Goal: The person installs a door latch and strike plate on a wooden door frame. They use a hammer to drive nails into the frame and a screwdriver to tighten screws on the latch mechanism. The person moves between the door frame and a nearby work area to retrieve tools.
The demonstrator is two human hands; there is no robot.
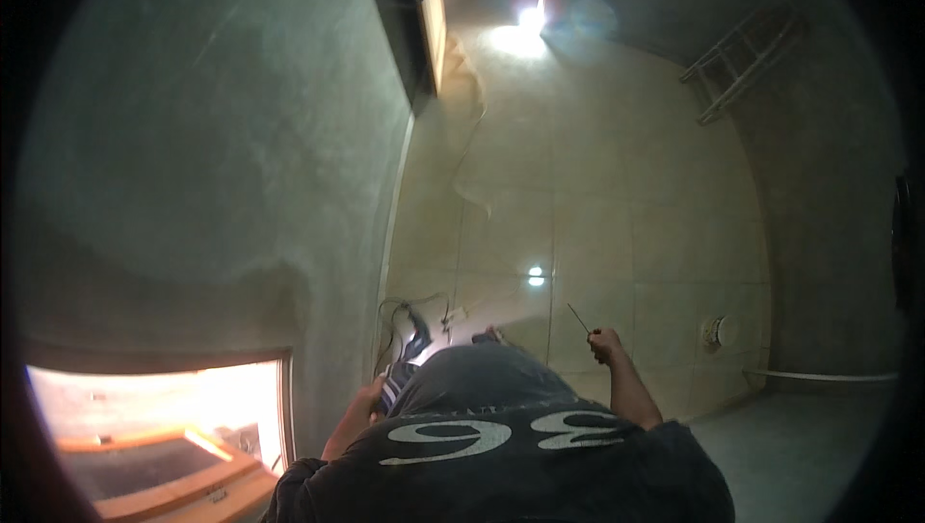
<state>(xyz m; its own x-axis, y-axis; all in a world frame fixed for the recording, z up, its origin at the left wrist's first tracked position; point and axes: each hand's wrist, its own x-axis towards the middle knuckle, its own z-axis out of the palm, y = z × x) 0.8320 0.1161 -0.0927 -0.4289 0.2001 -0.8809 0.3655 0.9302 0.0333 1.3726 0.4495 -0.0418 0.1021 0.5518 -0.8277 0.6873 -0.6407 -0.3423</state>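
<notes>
My right hand [604, 344] is out to the right over the tiled floor, its fingers closed round the lower end of a thin dark rod [578, 319]. The rod slants up and to the left, away from me. Any handle it has is hidden in my fist, so its kind does not show. My left hand [370, 398] is low at my left side, against striped dark cloth [393, 385] by my leg. Its fingers are mostly hidden, and whether it grips anything does not show.
Dark cables [393, 311] lie by my feet along the left wall [222, 157]. A pale cord [464, 167] trails across the floor [597, 224]. A ladder [742, 61] leans at the far right. A round whitish object [714, 332] sits to the right, and a bright window opening [212, 398] is lower left.
</notes>
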